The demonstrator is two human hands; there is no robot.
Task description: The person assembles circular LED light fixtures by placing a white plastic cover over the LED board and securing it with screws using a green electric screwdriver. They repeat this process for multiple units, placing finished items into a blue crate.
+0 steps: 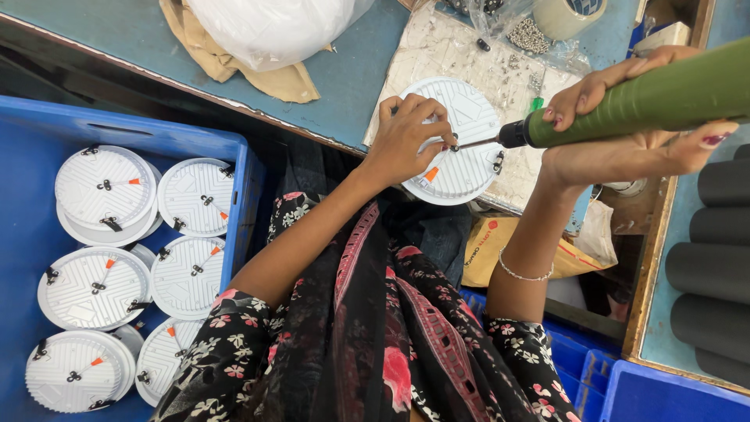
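Note:
A round white ribbed lamp housing [469,117] lies on a worn pale board [469,55] at the edge of the workbench. My left hand [408,139] rests on the housing, fingers pinching near a small metal clip at its middle. My right hand [625,148] grips a green electric screwdriver [664,98], held nearly level, its thin bit touching the housing right by my left fingertips. An orange-tipped wire sticks out under my left hand.
A blue crate [234,156] at the left holds several stacked white round housings [105,187]. Loose screws in a clear bag [531,35], a tape roll [566,12] and a white plastic bag [269,27] lie on the bench. Black foam cylinders [715,234] are at the right.

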